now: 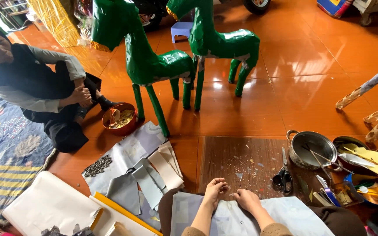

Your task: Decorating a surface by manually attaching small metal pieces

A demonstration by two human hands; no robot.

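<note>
My left hand (215,189) and my right hand (246,200) rest close together at the far edge of a pale grey sheet of paper (232,218) that lies across my lap. Both hands have curled fingers pinching at the sheet's edge. They sit just over a dark wooden board (241,161) littered with small paper scraps. Black-handled scissors (284,175) lie on the board to the right of my right hand.
Two green paper-covered horse figures (154,61) (217,41) stand on the orange tiled floor. A person (36,83) sits at left by a red bowl (120,119). Cut grey paper pieces (141,179) lie at left; a metal pot (312,149) and tool-filled bowls (364,192) sit at right.
</note>
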